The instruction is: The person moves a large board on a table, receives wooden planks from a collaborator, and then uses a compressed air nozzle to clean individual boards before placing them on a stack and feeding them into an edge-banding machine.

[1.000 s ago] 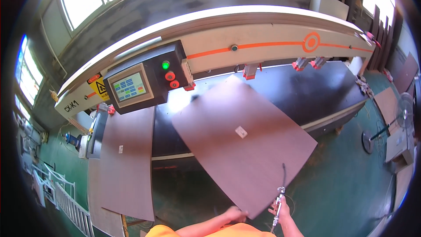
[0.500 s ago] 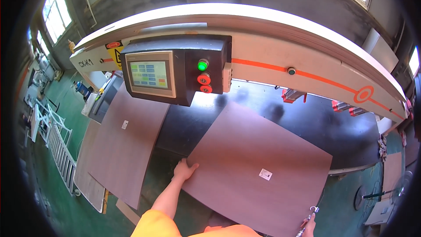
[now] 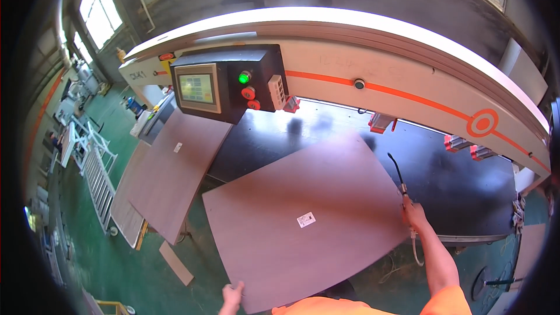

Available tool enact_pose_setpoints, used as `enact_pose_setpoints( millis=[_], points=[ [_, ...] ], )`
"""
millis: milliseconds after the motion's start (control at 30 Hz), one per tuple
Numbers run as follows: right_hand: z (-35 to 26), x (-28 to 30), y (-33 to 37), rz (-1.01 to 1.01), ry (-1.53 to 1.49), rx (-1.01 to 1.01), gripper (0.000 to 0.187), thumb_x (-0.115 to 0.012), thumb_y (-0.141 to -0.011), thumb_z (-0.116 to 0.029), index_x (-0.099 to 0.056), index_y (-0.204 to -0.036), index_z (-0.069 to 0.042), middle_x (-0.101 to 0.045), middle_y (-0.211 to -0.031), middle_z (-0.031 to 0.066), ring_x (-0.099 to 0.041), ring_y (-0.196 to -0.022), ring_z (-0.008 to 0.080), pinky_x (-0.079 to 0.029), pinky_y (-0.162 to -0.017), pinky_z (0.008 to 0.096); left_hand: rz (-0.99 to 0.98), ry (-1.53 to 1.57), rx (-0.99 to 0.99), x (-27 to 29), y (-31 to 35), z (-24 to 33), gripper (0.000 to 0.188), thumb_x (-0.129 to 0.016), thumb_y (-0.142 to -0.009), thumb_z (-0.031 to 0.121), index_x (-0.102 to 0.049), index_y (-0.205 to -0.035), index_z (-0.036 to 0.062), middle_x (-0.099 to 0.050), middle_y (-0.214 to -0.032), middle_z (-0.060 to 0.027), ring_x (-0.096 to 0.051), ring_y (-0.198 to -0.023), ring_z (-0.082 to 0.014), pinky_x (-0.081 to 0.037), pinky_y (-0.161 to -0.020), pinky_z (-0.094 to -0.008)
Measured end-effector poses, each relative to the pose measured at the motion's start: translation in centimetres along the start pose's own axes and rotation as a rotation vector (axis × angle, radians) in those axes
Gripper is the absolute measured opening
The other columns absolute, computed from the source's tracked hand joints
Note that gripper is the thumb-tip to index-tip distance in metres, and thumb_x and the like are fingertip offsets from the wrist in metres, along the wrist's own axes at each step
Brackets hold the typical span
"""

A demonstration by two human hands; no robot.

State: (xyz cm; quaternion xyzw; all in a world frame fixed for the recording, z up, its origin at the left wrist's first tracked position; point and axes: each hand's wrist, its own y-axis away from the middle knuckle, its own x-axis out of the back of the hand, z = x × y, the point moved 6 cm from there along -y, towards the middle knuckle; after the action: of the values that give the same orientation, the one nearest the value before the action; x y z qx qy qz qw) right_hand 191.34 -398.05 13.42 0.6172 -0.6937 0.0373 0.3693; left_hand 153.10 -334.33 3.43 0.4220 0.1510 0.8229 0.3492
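Note:
A large brown flat panel [image 3: 274, 251] with a small white label [image 3: 305, 220] lies askew, its far part over the black machine table [image 3: 466, 198] and its near part jutting toward me. At its near left corner, my left hand [image 3: 231, 296] grips the edge, thumb on top. My right hand [image 3: 413, 214] is closed round an air blow gun [image 3: 403, 189] beside the panel's right edge. The gun's thin black nozzle points up and away, and a pale hose [image 3: 417, 252] hangs below it. Whether the right hand also touches the panel cannot be told.
Over the table runs a white machine beam [image 3: 326, 64] with an orange stripe and a control box [image 3: 256, 58]. Red-and-grey clamps [image 3: 382, 122] hang under it. Another brown panel [image 3: 181, 169] rests on a stack at left. Beyond stands a white roller frame [image 3: 98, 175] on the green floor.
The panel has turned counterclockwise. My left hand has come nearer along with its edge, while my right hand has moved away from me with the blow gun. The view has shifted slightly.

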Motion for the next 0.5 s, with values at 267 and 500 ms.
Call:
enact_pose_setpoints(
  millis=[267,500],
  points=[
    [5.9,-6.8,5.6,-0.141,-0.296,-0.125,0.045,-0.053,-0.091,-0.041,-0.058,-0.073,-0.001,-0.054,-0.055,0.0065,-0.056,-0.042,0.0175,-0.047,-0.040,0.0294,-0.460,0.507,0.367,-15.2,13.0,1.2,0.041,-0.064,-0.087,0.022,-0.051,-0.117,-0.0038,-0.062,-0.107,-0.0145,-0.065,-0.091,-0.0293,-0.056,-0.072,-0.0452],
    [11.8,-11.8,14.2,-0.113,-0.410,-0.253,0.058,-0.042,-0.094,-0.050,-0.060,-0.067,-0.002,-0.059,-0.060,0.0073,-0.056,-0.049,0.0172,-0.045,-0.051,0.0299,-0.798,0.755,0.461,-26.1,15.6,4.5,0.051,-0.061,-0.089,0.028,-0.044,-0.118,-0.0098,-0.059,-0.108,-0.0212,-0.065,-0.089,-0.0342,-0.057,-0.074,-0.0450]
  ],
)
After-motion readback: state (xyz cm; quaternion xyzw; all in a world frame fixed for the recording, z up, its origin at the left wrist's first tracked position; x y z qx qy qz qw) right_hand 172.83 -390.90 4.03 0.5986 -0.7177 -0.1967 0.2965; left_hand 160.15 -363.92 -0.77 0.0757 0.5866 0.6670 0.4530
